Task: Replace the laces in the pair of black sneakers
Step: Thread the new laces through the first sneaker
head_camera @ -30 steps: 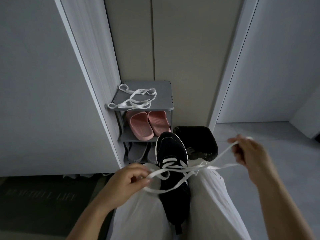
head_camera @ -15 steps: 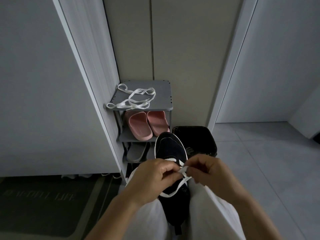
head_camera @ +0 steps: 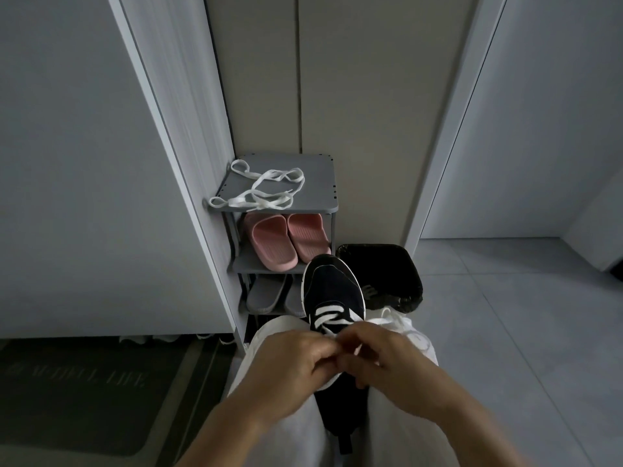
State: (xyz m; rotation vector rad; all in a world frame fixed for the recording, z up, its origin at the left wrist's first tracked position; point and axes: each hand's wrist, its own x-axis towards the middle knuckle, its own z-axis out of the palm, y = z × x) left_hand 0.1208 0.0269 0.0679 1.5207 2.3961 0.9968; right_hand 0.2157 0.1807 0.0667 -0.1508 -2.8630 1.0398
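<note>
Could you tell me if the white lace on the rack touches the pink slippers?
Apart: head view shows the lace on the top shelf, the pink slippers one shelf below.

Single wide-angle head-worn camera looks forward and steeply down over the wearer's lap (head_camera: pixel 397 433), the left hand (head_camera: pixel 290 362) and right hand (head_camera: pixel 387 358) close beneath the lens on the white flat lace (head_camera: pixel 328 313) of a black fabric sneaker (head_camera: pixel 332 288), a grey tiered shoe rack (head_camera: pixel 317 183) straight ahead, farther off, against a beige panelled wall (head_camera: pixel 354 96)
</note>
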